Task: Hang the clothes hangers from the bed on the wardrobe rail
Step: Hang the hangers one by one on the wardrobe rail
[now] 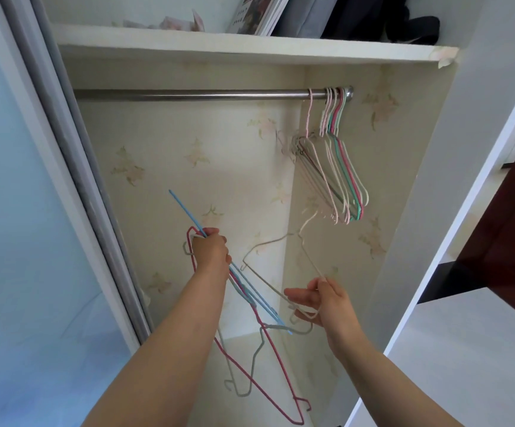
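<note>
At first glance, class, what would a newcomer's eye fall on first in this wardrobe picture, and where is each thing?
Probably the two bare arms reaching in from below: the left hand grips a bundle of hangers, blue, red and grey, while the right hand holds one pale hanger by its wire. Next, the metal rail under the shelf, with pastel hangers crowded at its right end.

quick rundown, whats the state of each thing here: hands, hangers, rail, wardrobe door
left hand: shut on a bunch of hangers, blue, red and grey
right hand: grip on one white hanger, held below the rail
rail: mostly bare
hung hangers: bunched at the rail's right end
sliding door: pushed aside, wardrobe open
top shelf: holds books and dark fabric
</note>
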The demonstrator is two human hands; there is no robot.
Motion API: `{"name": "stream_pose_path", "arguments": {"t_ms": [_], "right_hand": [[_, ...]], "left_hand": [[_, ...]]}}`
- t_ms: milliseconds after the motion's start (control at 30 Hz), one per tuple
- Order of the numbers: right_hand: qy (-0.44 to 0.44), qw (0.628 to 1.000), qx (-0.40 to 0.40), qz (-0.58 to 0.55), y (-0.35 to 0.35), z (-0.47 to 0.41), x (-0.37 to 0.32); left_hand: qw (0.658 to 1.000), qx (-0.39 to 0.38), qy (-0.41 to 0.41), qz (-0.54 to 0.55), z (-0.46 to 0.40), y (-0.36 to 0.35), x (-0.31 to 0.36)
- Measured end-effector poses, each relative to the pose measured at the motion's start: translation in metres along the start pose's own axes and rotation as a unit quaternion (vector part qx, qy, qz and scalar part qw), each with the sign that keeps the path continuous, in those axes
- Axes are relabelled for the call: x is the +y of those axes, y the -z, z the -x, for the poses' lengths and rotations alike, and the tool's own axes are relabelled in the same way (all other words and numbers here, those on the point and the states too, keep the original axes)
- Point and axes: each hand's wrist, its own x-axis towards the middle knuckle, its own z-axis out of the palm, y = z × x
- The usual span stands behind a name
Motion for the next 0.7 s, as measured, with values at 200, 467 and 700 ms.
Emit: {"name": "stream_pose_path", "arguments": {"t_ms": [200, 467, 700], "right_hand": [[-0.086, 0.995, 0.046, -0.027, 0.003, -0.014, 0.001], [0.053, 0.962, -0.074, 0.258, -0.014, -0.031, -0.052], [0.281, 0.913, 0.022, 0.294, -0.029, -0.038, -0.108]], "left_hand": [[0.997, -0.035, 0.037, 0.058, 0.001, 0.004, -0.004], [0.996, -0.088, -0.005, 0.006, -0.001, 0.006, -0.006], [0.983, -0.177, 0.025, 0.035, -0.005, 0.012, 0.016]]}}
